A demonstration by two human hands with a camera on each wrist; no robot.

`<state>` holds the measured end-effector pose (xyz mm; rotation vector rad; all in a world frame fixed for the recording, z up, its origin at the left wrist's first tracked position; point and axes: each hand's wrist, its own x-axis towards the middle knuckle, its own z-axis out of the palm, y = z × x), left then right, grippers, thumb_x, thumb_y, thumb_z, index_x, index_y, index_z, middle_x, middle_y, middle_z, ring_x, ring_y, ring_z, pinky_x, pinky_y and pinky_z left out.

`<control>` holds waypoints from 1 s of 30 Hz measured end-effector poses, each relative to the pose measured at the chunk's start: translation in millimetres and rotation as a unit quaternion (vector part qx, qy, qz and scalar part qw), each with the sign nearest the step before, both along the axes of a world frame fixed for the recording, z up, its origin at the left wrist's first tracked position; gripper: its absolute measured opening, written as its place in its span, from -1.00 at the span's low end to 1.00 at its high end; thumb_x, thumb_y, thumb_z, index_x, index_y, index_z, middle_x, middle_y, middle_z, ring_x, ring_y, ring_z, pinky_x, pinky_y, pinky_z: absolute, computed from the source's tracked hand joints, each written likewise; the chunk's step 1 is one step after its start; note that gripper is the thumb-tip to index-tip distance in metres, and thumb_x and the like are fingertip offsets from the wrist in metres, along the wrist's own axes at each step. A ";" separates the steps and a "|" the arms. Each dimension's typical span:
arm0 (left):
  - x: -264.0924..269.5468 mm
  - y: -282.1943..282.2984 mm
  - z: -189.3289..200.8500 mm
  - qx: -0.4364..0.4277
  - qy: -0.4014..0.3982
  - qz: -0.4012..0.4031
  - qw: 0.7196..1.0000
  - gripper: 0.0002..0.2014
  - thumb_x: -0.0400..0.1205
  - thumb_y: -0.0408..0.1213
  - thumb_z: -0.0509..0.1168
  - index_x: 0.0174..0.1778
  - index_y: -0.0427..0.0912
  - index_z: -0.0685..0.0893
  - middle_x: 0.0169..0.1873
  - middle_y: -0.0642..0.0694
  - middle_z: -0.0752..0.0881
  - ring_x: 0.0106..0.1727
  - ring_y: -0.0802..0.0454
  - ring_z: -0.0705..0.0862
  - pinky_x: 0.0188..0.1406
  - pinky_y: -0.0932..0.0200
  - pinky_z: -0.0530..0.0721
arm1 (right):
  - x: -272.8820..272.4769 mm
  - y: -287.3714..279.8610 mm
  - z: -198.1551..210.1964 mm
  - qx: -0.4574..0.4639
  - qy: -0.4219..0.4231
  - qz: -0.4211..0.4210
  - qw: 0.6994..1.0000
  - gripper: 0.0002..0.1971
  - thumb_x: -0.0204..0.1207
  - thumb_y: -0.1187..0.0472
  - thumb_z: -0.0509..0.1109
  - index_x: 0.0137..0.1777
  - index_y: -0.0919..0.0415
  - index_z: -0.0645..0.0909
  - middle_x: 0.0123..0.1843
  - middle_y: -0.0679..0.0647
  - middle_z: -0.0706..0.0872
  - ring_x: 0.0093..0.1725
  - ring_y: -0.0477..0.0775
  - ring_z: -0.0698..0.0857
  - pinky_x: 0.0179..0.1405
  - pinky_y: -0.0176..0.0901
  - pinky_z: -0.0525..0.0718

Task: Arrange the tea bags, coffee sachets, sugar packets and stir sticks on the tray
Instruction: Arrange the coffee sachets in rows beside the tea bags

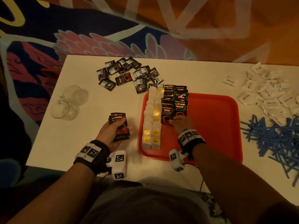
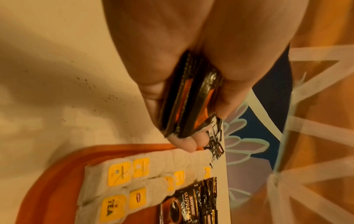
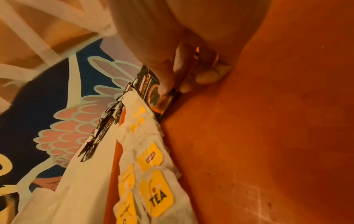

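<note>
We see a red tray (image 1: 218,126) on a white desk (image 1: 72,135). Two rows of tea bags (image 1: 152,120) lie along the tray's left side. Just beside them, rows of black coffee sachets (image 1: 175,101) overlap on the tray.

Our right hand (image 1: 182,122) rests on the tray, and its grip pinches the nearest sachet (image 3: 157,94) in the row, thumb on top.

Our left hand (image 1: 111,133) is over the desk, left of the tray. Its grip is curled around a small stack of sachets (image 1: 120,126).

More loose sachets (image 1: 127,73) lie on the desk behind the tray. White sugar packets (image 1: 265,91) and blue stir sticks (image 1: 278,139) sit in piles to the right. Two clear glasses (image 1: 69,102) lie on the left.
</note>
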<state>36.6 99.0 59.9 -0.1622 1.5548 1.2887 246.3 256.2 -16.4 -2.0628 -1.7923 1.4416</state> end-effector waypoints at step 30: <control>-8.8 -7.4 -15.6 -0.010 0.028 -0.040 0.999 -0.60 0.64 -0.28 0.43 0.39 -0.26 0.61 -0.10 -0.19 0.79 -0.21 -0.10 0.80 -0.10 -0.09 0.74 | -6.6 0.5 -1.9 0.001 -0.076 -0.012 0.997 -0.75 0.51 -0.07 0.50 0.03 0.08 0.72 0.17 0.02 0.74 0.05 -0.01 0.65 -0.33 -0.31 0.44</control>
